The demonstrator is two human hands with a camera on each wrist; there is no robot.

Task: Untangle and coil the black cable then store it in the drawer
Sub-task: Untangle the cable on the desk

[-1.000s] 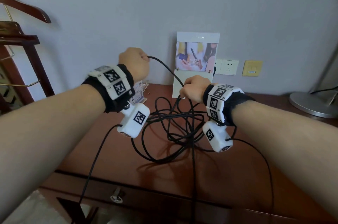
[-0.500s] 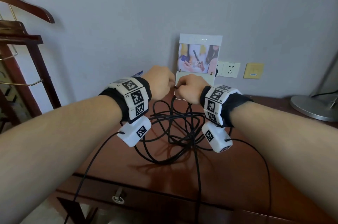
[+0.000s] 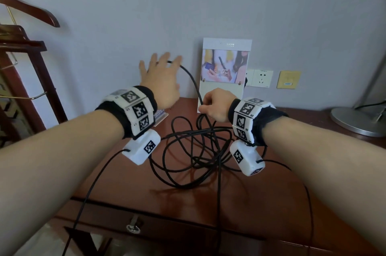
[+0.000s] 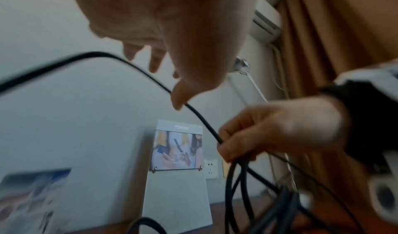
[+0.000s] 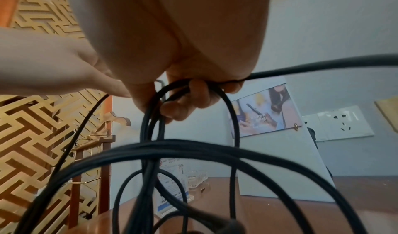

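The black cable (image 3: pixel 188 161) lies in a tangled heap of loops on the brown desk (image 3: pixel 261 203). My right hand (image 3: pixel 215 105) hovers above the heap and grips several loops in its curled fingers (image 5: pixel 185 101). From that fist one strand arcs up and left to my left hand (image 3: pixel 160 80), which is raised near the wall with its fingers spread. In the left wrist view the strand (image 4: pixel 202 118) runs past the thumb tip (image 4: pixel 178 101); no finger closes round it. The drawer front (image 3: pixel 188 232) under the desk edge is closed, with a metal lock (image 3: pixel 133 226).
A white standing calendar (image 3: pixel 225 71) leans on the wall behind the hands, with wall sockets (image 3: pixel 259 78) beside it. A silver lamp base (image 3: pixel 359 122) sits at the right. At the left are a wooden clothes stand (image 3: pixel 25 57) and a small card holder (image 3: pixel 160 115).
My left hand has left the right hand, risen up and to the left, and spread its fingers. A cable strand now arcs between the two hands. The right hand has stayed put.
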